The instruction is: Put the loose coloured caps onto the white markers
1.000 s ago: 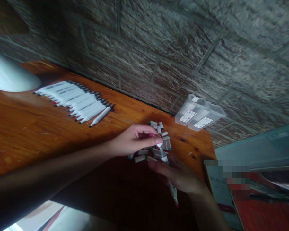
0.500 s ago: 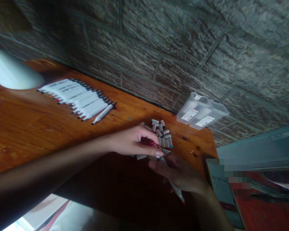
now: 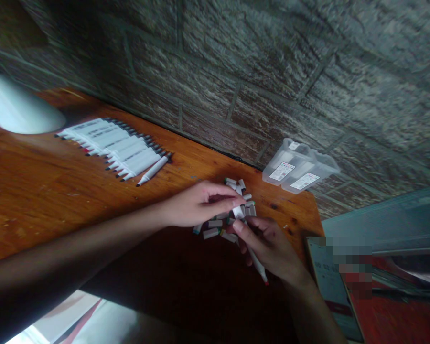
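My right hand (image 3: 270,246) grips a white marker (image 3: 257,265) whose red tip points down toward me. My left hand (image 3: 200,205) pinches a small white cap (image 3: 238,212) right at the marker's upper end, the fingertips of both hands nearly touching. Both hands hover over a pile of several loose marker caps (image 3: 236,205) on the wooden table (image 3: 39,191). A row of several uncapped white markers (image 3: 114,148) lies side by side at the back left.
A clear plastic marker case (image 3: 299,167) with labels leans against the brick wall at the back right. A white rounded object (image 3: 16,110) sits at the far left. A book or box (image 3: 331,282) lies past the table's right edge.
My left hand lifted from the cap pile with a cap and brought it to the marker's end. My right hand raised and tilted the marker toward it.
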A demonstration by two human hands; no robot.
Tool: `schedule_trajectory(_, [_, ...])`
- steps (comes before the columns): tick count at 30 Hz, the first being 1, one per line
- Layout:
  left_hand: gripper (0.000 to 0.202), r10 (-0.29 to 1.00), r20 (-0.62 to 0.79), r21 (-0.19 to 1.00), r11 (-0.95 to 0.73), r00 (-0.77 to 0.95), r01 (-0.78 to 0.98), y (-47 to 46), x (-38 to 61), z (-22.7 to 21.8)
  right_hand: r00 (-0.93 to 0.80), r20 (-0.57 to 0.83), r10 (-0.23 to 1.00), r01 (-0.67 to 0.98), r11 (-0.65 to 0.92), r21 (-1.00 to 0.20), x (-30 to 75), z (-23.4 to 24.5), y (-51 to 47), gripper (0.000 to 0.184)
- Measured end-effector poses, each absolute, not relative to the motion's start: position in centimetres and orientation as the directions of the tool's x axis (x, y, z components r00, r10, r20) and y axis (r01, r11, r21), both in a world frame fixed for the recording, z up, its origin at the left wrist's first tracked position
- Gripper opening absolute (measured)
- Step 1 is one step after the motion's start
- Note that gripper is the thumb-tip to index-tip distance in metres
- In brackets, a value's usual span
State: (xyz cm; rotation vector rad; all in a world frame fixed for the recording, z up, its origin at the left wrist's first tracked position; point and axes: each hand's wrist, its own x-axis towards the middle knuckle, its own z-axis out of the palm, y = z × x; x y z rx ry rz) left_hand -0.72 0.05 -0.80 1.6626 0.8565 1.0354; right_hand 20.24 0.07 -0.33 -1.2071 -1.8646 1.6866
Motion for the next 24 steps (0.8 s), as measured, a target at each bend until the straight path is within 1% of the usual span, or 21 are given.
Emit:
schedule_trajectory(5, [0.032, 0.872, 0.265, 0.944, -0.322, 0.412, 0.074, -0.1, -0.8, -0.5, -0.503, -0.229, 0.834, 0.295, -0.084, -0.952, 20.3, -0.3, 0.1, 0.060])
schedule_trajectory(8, [0.023, 0.901, 0.267, 0.960, -0.278, 0.342, -0.016, -0.1, -0.5, -0.6, -0.470, -0.200, 0.859, 0.256, -0.084, -0.963, 20.1, -0.3, 0.1, 0.056])
schedule_trajectory(11, [0.022, 0.920, 0.248, 0.968, -0.224, 0.302, -0.112, 0.0, -0.3, -0.8, -0.460, -0.174, 0.871, 0.220, -0.078, -0.972, 20.0, -0.4, 0.2, 0.049])
schedule_trajectory(13, [0.021, 0.931, 0.234, 0.969, -0.200, 0.281, -0.143, 0.0, -0.2, -0.8, -0.459, -0.167, 0.873, 0.202, -0.080, -0.976, 20.1, -0.4, 0.2, 0.045])
schedule_trajectory(15, [0.021, 0.950, 0.218, 0.971, -0.188, 0.224, -0.149, 0.1, -0.2, -0.7, -0.461, -0.163, 0.873, 0.177, -0.090, -0.980, 20.1, -0.4, 0.3, 0.042])
schedule_trajectory(18, [0.020, 0.976, 0.204, 0.972, -0.193, 0.072, -0.133, 0.4, -0.4, -0.5, -0.451, -0.141, 0.881, 0.111, -0.102, -0.989, 20.3, -0.4, 0.3, 0.039])
schedule_trajectory(21, [0.025, 0.979, 0.193, 0.968, -0.201, -0.067, -0.154, 0.9, -0.7, -0.7, -0.435, -0.120, 0.892, 0.046, -0.111, -0.993, 20.2, -0.4, 0.4, 0.036])
schedule_trajectory(24, [0.028, 0.977, 0.165, 0.960, -0.190, -0.136, -0.204, 1.4, -0.9, -1.0, -0.427, -0.119, 0.896, -0.017, -0.140, -0.990, 20.1, -0.4, 0.5, 0.035])
